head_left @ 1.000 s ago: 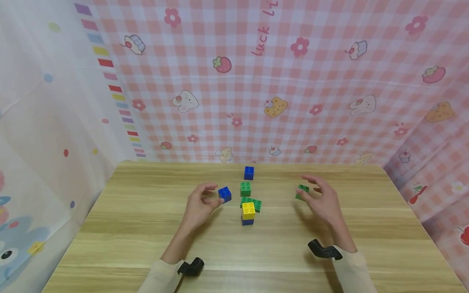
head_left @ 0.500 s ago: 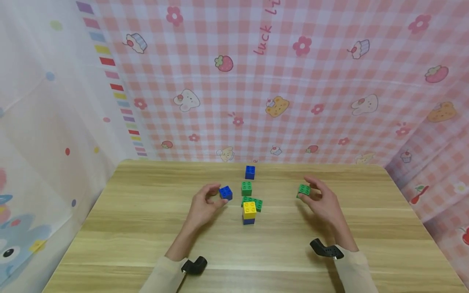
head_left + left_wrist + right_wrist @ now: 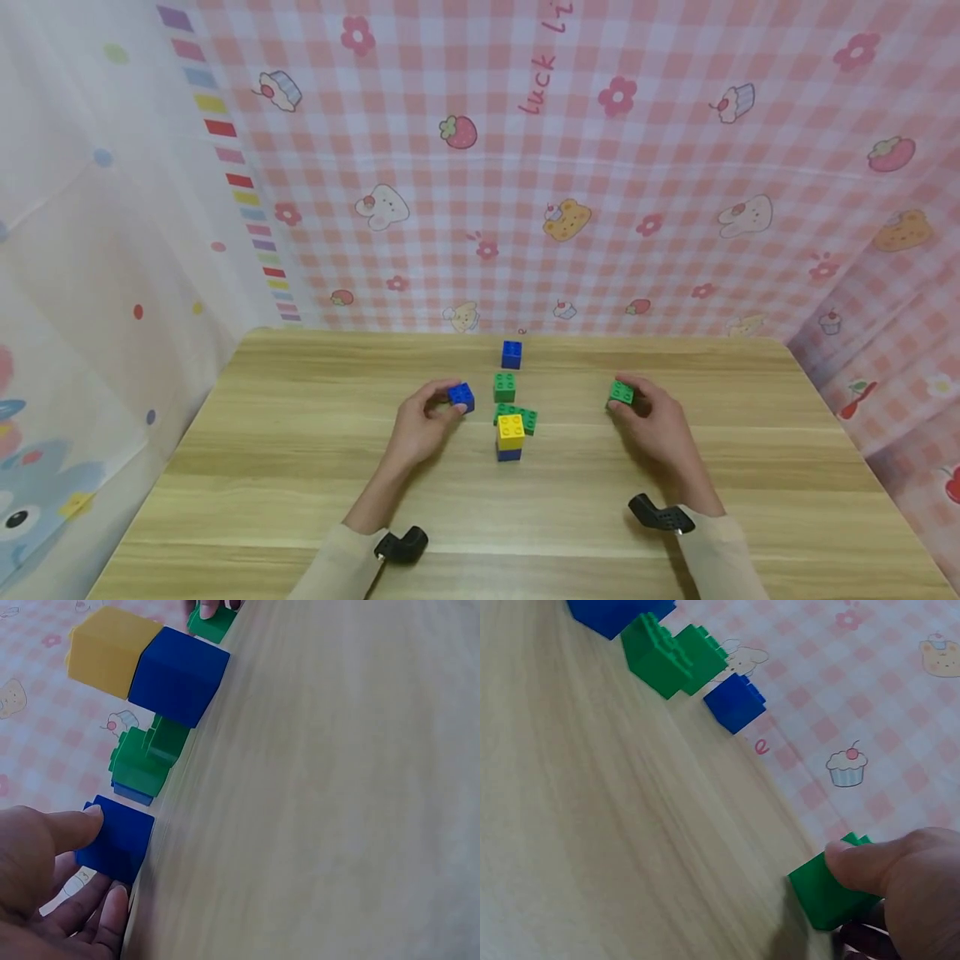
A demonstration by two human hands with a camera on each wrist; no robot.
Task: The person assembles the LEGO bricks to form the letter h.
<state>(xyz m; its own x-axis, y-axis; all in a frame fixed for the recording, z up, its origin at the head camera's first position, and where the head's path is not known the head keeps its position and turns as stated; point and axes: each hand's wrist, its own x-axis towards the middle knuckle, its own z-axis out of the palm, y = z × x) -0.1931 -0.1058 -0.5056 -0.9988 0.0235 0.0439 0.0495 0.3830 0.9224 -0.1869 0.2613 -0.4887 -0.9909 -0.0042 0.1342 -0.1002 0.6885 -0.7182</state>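
My left hand (image 3: 422, 425) pinches a square blue toy brick (image 3: 462, 397) left of the middle row, thumb on its near side. In the left wrist view that blue brick (image 3: 120, 838) sits low over the wood with the thumb against one face. Over on the right, my right hand (image 3: 660, 423) holds a square green brick (image 3: 621, 392) between thumb and fingers. The right wrist view has the thumb lying across this green brick (image 3: 821, 896), its far fingers partly hidden. Between the hands, a yellow brick (image 3: 511, 430) stands on a blue brick (image 3: 509, 455).
Behind the yellow-topped stack lies a longer green brick (image 3: 530, 422), partly covered by it. Farther back in the same row are a square green brick (image 3: 504, 386) and another blue brick (image 3: 512, 355). A checked curtain (image 3: 480, 183) hangs behind the wooden table (image 3: 517, 525).
The fingers of both hands have closed in on their bricks; the right forefinger has come down from its raised, spread position. The middle row of bricks stays as it was.
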